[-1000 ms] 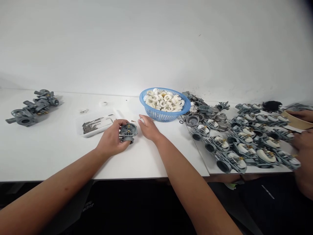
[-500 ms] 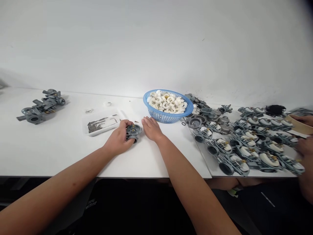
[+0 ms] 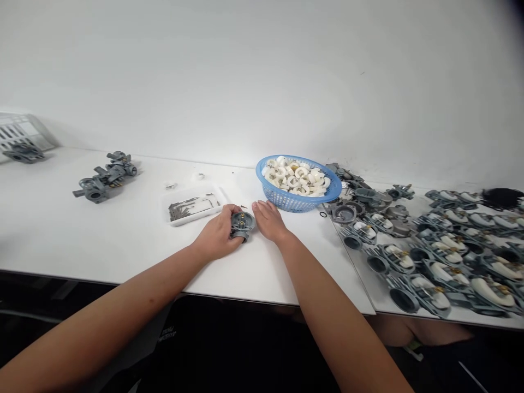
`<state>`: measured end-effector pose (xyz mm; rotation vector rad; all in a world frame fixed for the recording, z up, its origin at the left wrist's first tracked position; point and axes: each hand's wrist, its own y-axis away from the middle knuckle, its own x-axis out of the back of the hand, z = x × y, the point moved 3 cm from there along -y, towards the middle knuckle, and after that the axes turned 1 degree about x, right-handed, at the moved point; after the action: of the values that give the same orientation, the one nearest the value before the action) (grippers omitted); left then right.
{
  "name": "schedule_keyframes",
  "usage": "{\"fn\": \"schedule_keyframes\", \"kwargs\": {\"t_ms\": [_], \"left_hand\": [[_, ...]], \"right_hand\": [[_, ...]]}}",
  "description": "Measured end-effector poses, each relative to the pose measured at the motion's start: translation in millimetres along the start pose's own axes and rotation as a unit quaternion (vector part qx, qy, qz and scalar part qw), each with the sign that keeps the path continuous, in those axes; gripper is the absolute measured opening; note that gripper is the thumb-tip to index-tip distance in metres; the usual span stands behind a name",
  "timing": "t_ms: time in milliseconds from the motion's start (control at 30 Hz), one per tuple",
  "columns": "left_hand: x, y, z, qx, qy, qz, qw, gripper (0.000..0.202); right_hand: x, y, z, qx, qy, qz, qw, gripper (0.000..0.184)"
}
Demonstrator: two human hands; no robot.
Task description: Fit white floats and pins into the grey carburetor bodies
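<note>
My left hand [image 3: 216,236] is closed round a grey metal carburettor body [image 3: 242,224] with a brass fitting in its round top, held on the white table [image 3: 102,240]. Just right of the part, my right hand [image 3: 268,219] rests on the table with its fingers stretched out and holds nothing. A blue basket [image 3: 298,199] of white plastic floats stands just beyond my right hand. A shallow clear tray [image 3: 194,206] of thin metal pins lies beyond my left hand.
Many grey carburettor bodies [image 3: 429,251] with white floats cover a board on the right. A few more grey bodies [image 3: 107,176] lie far left, and a white crate [image 3: 20,136] sits at the far left edge. A small black O-ring [image 3: 323,214] lies by the basket.
The view has swung left, so everything sits further right in the picture and the crate has come into sight. The other person's hands at the right edge are gone from view. My hands have kept their pose.
</note>
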<state>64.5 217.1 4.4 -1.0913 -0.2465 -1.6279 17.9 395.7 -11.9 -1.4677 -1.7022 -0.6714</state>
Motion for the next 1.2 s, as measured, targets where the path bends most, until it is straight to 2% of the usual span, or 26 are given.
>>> {"fn": "schedule_keyframes", "kwargs": {"t_ms": [167,267,467,667,767,900,1000,1100,1167,1200], "left_hand": [[6.9,-2.5,7.8,-0.077,-0.029,0.025,0.996,0.054],[10.6,-2.1,8.5,-0.094,-0.022,0.036,0.995,0.056],[11.5,4.5,8.4,-0.154,-0.007,0.045,0.987,0.066],[15.1,4.7,7.7,-0.159,0.020,0.026,0.987,0.071],[19.7,5.1,10.1,-0.177,0.046,0.041,0.982,0.071],[32.0,9.1,13.3,-0.218,0.065,0.129,0.965,0.063],[51.4,12.7,2.4,-0.185,0.029,0.233,0.954,0.046],[84.3,18.8,-30.2,-0.092,-0.008,0.348,0.933,0.034],[112.2,25.9,-64.6,0.003,-0.048,0.423,0.905,0.034],[125.7,29.3,-84.0,0.038,-0.060,0.437,0.897,0.037]], "right_hand": [[-1.1,-3.9,1.7,0.048,0.011,0.008,0.999,0.049],[0.0,-3.9,1.8,0.061,0.011,0.006,0.998,0.049],[2.6,-3.8,2.1,0.031,0.007,0.024,0.999,0.051],[7.1,-1.0,-2.3,0.017,-0.002,0.024,1.000,0.052],[8.9,0.3,-3.4,0.011,-0.008,0.028,1.000,0.055],[10.1,1.2,-3.6,0.005,-0.019,0.034,0.999,0.058],[10.8,2.1,-4.4,0.011,-0.026,0.033,0.999,0.058],[11.9,3.2,-6.4,0.017,-0.037,0.037,0.998,0.058],[12.6,3.6,-7.7,0.012,-0.047,0.043,0.998,0.058],[12.8,3.6,-8.2,0.008,-0.050,0.044,0.998,0.057]]}}
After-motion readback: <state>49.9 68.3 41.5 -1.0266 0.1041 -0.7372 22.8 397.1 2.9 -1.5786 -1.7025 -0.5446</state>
